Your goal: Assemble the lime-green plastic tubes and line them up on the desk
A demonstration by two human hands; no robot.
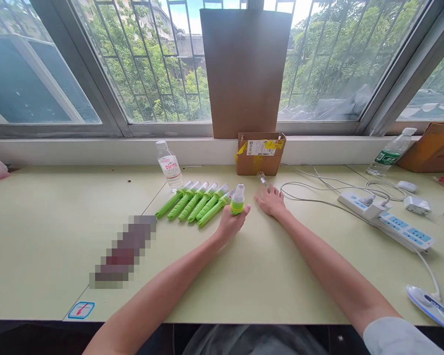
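Observation:
My left hand (232,223) is wrapped round a green tool with a clear cap (238,199), held upright. My right hand (272,201) rests low over the table, its fingertips at a small clear cylinder (262,178) in front of the cardboard box (261,158); whether it grips the cylinder is hard to tell. Left of my left hand, several similar green tools with clear caps (196,199) lie side by side, slanting on the pale green table (274,276).
A water bottle (170,166) stands behind the green tools. To the right are cables, a power strip (388,222), white adapters (417,205), a green-labelled bottle (391,152) and another carton (431,148). A blurred dark item (124,251) lies left.

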